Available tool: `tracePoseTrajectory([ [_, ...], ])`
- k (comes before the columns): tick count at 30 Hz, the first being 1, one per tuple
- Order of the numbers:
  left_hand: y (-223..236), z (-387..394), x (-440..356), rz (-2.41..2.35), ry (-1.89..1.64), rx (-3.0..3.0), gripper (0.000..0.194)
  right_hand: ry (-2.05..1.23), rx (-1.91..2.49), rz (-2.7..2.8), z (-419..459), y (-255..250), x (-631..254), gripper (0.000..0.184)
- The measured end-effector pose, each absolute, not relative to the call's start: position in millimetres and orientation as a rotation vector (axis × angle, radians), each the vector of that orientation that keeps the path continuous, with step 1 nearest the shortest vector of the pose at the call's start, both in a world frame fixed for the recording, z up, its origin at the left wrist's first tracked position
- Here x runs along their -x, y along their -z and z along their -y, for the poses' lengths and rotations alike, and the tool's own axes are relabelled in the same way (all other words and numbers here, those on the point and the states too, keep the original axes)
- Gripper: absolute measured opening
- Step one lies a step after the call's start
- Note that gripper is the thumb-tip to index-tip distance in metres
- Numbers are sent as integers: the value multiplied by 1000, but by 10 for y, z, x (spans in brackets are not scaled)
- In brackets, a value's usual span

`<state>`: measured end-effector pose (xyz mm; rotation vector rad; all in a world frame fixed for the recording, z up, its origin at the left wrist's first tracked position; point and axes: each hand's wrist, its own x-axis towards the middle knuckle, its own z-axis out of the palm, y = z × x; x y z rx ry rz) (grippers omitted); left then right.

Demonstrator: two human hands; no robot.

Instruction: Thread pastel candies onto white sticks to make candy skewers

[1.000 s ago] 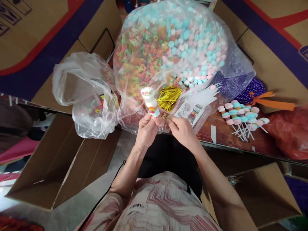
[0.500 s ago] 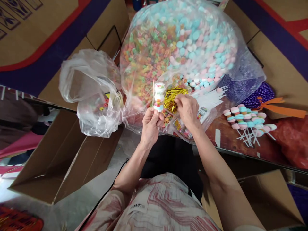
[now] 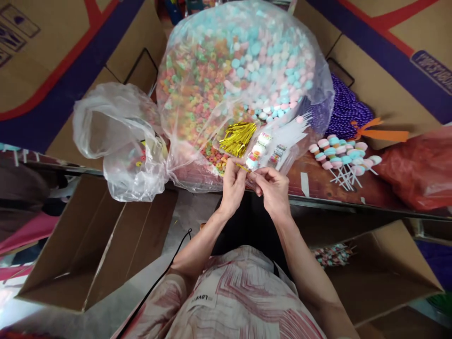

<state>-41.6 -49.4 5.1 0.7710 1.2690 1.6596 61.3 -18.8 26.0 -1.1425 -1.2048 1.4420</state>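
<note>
My left hand [image 3: 233, 186] pinches the base of a wrapped candy stick [image 3: 257, 151], a stack of pink, white and blue discs in clear film, tilted up to the right. My right hand [image 3: 273, 188] is closed beside it, pinching a thin gold twist tie [image 3: 243, 167] at the base of the wrapper. Both hands meet at the front edge of the dark red table [image 3: 318, 186]. Just above them lies a pile of gold twist ties [image 3: 237, 137].
A huge clear bag of coloured ring and disc candies [image 3: 236, 70] fills the table behind. A smaller clear bag [image 3: 120, 141] sits at left, bare candy sticks [image 3: 341, 157] and purple beads [image 3: 344, 110] at right. Open cardboard boxes [image 3: 92, 245] stand below on both sides.
My right hand left the gold tie pile and came back to my left hand with one tie. The candy stick tipped from upright to leaning right.
</note>
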Motion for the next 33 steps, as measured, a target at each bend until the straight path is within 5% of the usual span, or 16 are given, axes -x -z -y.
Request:
tracePoseTrajectory([
  [8,-76,542,213,-1186,-1620,-854,18,-1285,1145,1209,262,-284,-798,42],
  [18,-219,484,213,-858,-1488,-545,53,-1240,1075,1401,331,-198,-940,31],
  [23,-381,494,334,-660,-1124,-267,36,-1260,921,1502,296,-286,-1078,32],
  [26,-393,513,325,-601,-1038,-292,41,-1217,917,1640,242,-295,-1171,28],
  [33,-207,557,79,-1005,-1483,-724,47,-902,1109,1758,236,-65,-1223,8],
])
